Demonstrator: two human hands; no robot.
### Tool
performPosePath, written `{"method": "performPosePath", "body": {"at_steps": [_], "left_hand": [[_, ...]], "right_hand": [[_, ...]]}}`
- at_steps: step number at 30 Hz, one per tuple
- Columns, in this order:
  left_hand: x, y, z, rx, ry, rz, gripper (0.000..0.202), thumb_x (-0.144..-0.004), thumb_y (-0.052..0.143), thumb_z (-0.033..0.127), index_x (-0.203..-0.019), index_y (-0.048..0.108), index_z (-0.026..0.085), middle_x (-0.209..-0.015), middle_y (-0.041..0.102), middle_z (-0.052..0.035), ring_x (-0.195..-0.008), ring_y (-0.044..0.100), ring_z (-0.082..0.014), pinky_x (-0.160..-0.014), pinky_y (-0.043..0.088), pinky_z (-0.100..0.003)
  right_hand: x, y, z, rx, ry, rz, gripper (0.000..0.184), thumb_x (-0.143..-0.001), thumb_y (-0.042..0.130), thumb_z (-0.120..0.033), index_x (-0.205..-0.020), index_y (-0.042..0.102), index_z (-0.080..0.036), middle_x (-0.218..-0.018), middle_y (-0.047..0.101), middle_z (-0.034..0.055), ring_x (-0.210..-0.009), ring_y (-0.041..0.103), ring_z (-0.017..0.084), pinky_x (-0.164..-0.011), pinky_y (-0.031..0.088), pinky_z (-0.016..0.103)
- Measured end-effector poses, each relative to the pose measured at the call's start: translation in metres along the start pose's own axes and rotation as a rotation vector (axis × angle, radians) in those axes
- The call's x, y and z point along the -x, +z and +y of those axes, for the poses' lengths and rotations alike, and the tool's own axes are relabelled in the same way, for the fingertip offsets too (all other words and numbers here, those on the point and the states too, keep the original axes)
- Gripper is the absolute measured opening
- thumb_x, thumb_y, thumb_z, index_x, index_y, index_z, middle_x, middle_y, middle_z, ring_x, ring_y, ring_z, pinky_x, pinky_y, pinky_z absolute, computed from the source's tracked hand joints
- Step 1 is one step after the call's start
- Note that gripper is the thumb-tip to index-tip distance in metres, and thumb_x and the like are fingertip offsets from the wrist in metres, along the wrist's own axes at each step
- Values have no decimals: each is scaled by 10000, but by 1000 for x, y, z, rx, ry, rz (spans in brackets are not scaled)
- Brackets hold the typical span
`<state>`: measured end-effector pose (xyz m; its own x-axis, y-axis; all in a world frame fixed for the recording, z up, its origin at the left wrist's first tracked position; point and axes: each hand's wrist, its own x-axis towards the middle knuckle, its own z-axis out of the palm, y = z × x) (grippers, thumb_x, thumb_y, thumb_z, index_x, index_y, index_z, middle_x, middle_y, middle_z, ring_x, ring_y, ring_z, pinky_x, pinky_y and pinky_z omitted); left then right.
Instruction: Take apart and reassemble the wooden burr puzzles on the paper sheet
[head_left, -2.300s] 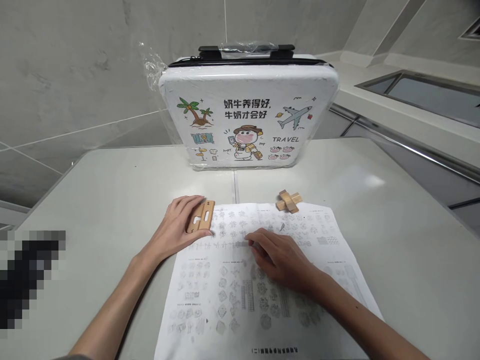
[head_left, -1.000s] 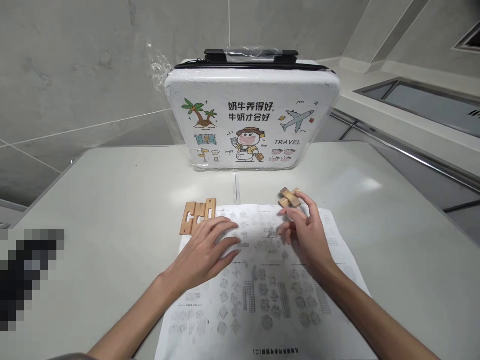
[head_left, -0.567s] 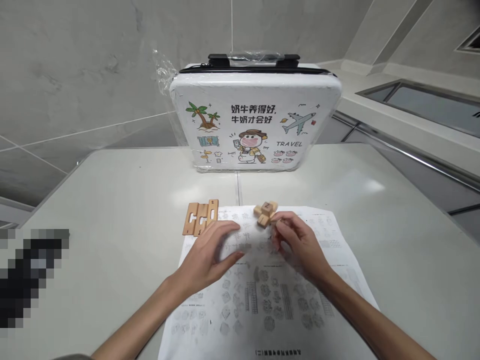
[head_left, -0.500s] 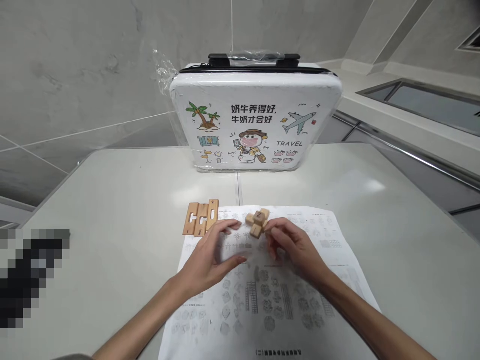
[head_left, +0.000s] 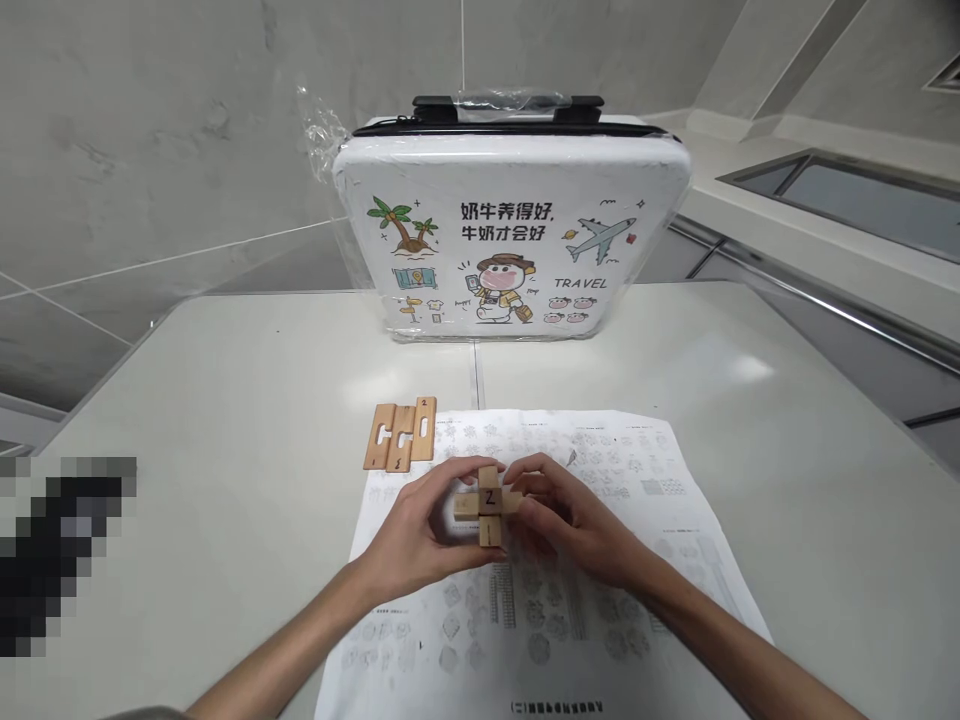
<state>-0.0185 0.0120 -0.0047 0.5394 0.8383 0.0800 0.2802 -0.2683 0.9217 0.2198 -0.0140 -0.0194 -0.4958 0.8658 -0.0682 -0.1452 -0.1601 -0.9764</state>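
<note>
A cross-shaped wooden burr puzzle (head_left: 490,500) is held above the printed sheet, with a "2" on the end facing me and a mark on the lower arm. My left hand (head_left: 420,520) curves around its left side, fingers at the top arm and thumb at the bottom one. With thumb and fingers, my right hand (head_left: 570,520) pinches the arm on the right. Left of the hands, flat wooden pieces (head_left: 401,437) with slots and handwritten numbers lie side by side at the sheet's upper left corner.
The large paper sheet (head_left: 540,665) with printed diagrams lies under my hands. A white suitcase (head_left: 510,240) with cartoon prints and plastic wrap stands at the back of the pale table (head_left: 225,420). A pixelated dark object (head_left: 60,560) is at the far left.
The burr puzzle has come nearer to me and turned so its "2" end faces up squarely. My left hand, apart from it before, now closes around it; my right hand keeps its pinch.
</note>
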Motion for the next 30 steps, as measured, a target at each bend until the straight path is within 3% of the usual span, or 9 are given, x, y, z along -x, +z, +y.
{"method": "performPosePath", "body": {"at_steps": [5, 9, 12, 20, 24, 27, 30], "left_hand": [[2, 0, 0, -45, 2, 35, 732, -721, 954, 325, -1356, 591, 329, -1295, 719, -36, -1140, 718, -263, -968, 591, -400], [3, 0, -1, -68, 32, 52, 735, -706, 957, 315, -1338, 584, 321, -1248, 725, -25, -1100, 718, -245, -934, 587, -379], [3, 1, -2, -92, 37, 54, 732, -704, 957, 331, -1328, 575, 309, -1246, 719, -27, -1104, 708, -242, -935, 580, -376], [3, 0, -1, -92, -72, 33, 694, -720, 936, 399, -1313, 593, 286, -1231, 743, -47, -1097, 710, -269, -931, 567, -401], [1, 3, 5, -19, -144, 60, 597, -768, 898, 411, -1283, 626, 281, -1180, 765, -39, -1070, 721, -261, -919, 562, -384], [4, 10, 12, 71, -200, 76, 545, -814, 854, 437, -1291, 636, 288, -1185, 769, -39, -1075, 724, -260, -917, 563, -379], [8, 17, 17, 164, -220, -4, 586, -823, 838, 449, -1343, 617, 288, -1196, 774, -49, -1053, 733, -265, -897, 572, -380]], "right_hand": [[-1, 0, -2, 203, 8, 47, 238, -1056, 609, -456, -1183, 634, -256, -854, 687, 5, -681, 632, 149, -598, 493, 273], [-1, -1, 3, 438, -115, 138, 210, -1026, 663, -345, -1225, 675, -279, -1042, 768, 40, -827, 696, 183, -673, 565, 301], [0, 0, 8, 581, -202, 226, 204, -1009, 686, -304, -1212, 685, -282, -1033, 789, 33, -822, 719, 189, -664, 594, 305], [1, 5, 13, 649, -292, 283, 193, -1032, 617, -253, -1222, 643, -273, -1045, 786, 37, -809, 751, 179, -674, 639, 306], [0, 5, 16, 697, -364, 283, 422, -973, 688, -261, -1359, 517, -270, -1212, 690, 96, -904, 736, 210, -596, 621, 293], [0, 7, 17, 819, -497, 299, 679, -920, 756, -285, -1496, 396, -275, -1343, 568, 151, -1036, 698, 272, -642, 648, 365], [0, 10, 15, 955, -617, 319, 701, -941, 734, -257, -1539, 369, -291, -1361, 507, 158, -1109, 661, 299, -732, 665, 435]]}}
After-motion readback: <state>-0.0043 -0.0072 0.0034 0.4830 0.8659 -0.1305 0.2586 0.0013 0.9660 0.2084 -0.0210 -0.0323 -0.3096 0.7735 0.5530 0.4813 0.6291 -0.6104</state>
